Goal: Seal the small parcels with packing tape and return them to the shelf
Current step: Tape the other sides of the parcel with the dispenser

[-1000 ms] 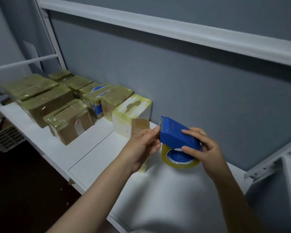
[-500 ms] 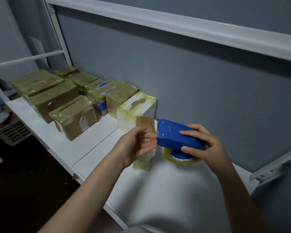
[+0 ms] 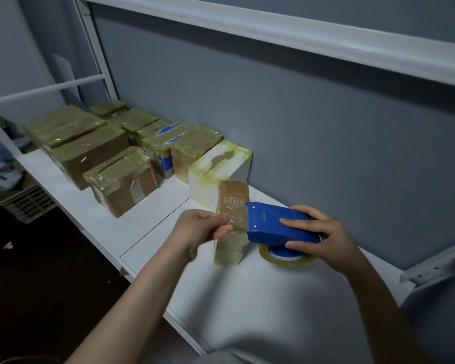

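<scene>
A small brown parcel (image 3: 233,198) stands upright on the white shelf (image 3: 242,290), its lower half wrapped in clear tape. My right hand (image 3: 323,235) grips a blue tape dispenser (image 3: 271,223) held level just right of the parcel, its yellowish tape roll (image 3: 286,257) underneath. My left hand (image 3: 202,227) pinches the free end of a clear tape strip (image 3: 235,224) stretched from the dispenser's blade across the parcel's front.
Several taped parcels (image 3: 121,177) sit in rows on the shelf's left part, the nearest a white box (image 3: 221,164) right behind the small parcel. A white upper shelf rail (image 3: 300,35) runs overhead. A plastic crate (image 3: 26,203) stands on the dark floor at left.
The dispenser has tipped from nose-up to level. My left hand has drawn a strip of tape out leftward over the parcel. The view has shifted a little to the left.
</scene>
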